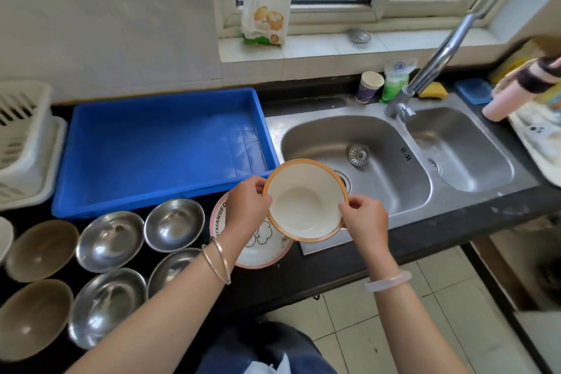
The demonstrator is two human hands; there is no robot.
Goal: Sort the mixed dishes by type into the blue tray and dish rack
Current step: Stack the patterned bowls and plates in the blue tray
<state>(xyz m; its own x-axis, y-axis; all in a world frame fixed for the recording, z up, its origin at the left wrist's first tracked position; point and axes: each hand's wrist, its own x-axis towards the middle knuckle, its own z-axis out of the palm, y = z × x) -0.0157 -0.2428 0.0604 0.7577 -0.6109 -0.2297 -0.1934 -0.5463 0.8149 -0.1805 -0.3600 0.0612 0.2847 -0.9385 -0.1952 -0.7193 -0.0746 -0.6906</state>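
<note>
The pink-rimmed plate (264,249) at the near counter edge is showing "IXIANGFO" along its rim. Print on the windowsill bag (267,0) is blurring beyond reading.

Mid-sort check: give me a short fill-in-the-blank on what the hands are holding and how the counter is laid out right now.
1. The left hand and the right hand pinch the bowl by its orange ____.
2. The blue tray sits to the ____ of the sink.
3. The plate under the left wrist has a ____ edge.

Missing words: rim; left; pink.
</note>
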